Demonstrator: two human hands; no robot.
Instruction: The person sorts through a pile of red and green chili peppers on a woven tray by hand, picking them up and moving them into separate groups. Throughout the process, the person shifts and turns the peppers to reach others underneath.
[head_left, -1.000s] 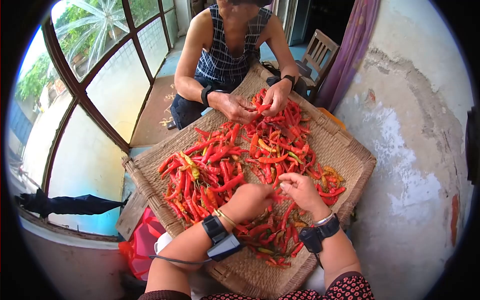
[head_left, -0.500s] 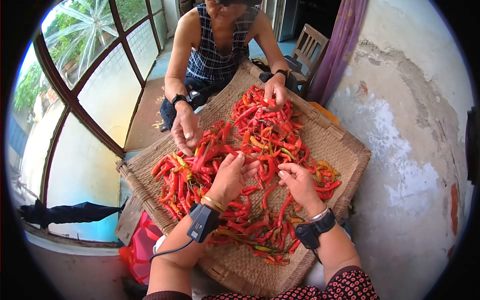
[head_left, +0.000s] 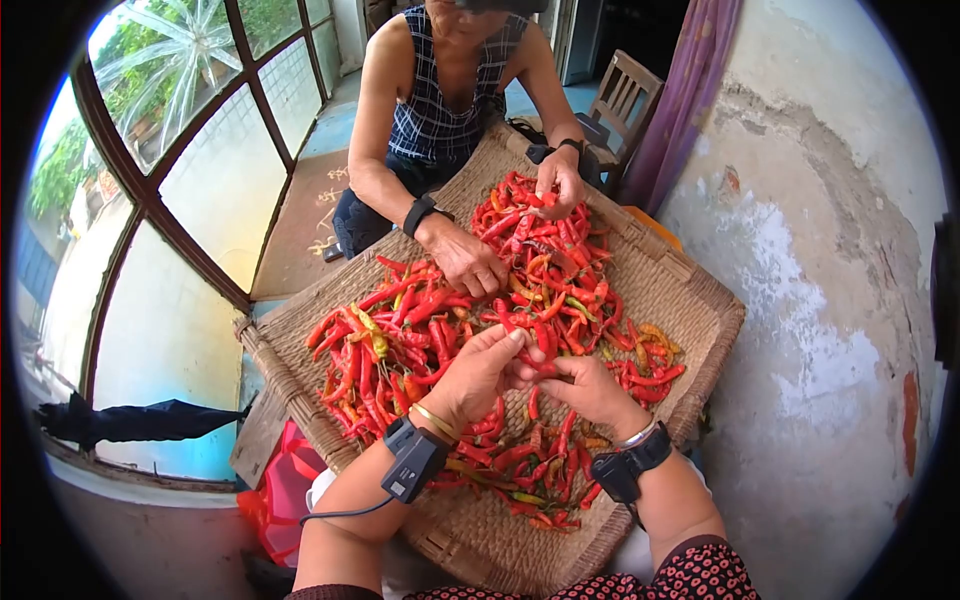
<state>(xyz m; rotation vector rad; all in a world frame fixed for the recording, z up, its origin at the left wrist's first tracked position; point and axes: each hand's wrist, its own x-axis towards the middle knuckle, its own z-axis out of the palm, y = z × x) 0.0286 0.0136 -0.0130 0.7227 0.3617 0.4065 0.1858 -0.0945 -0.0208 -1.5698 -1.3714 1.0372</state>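
Observation:
Over the middle of a woven tray (head_left: 690, 340), my two hands meet at a red chili pepper (head_left: 541, 364). My left hand (head_left: 482, 372) has its fingers closed round the pepper's left part, while my right hand (head_left: 592, 390) pinches its other end. Some of my right fingertips are hidden. Below my hands lies a loose spread of red chilies (head_left: 540, 470), a few greenish or orange. A larger heap (head_left: 390, 330) fills the tray's left side, and another pile (head_left: 570, 260) rises towards the far corner.
Across the tray sits a person (head_left: 440, 110), one hand (head_left: 465, 258) reaching into the chilies, the other (head_left: 560, 185) at the far pile. Windows (head_left: 220, 170) line the left, a plaster wall (head_left: 800, 250) the right. A wooden chair (head_left: 625, 105) stands behind; a red bag (head_left: 285, 490) lies lower left.
My hands have come together at a red chili, my right moving slightly down and left. The other person's hand on the left has moved rightward, down onto the chilies.

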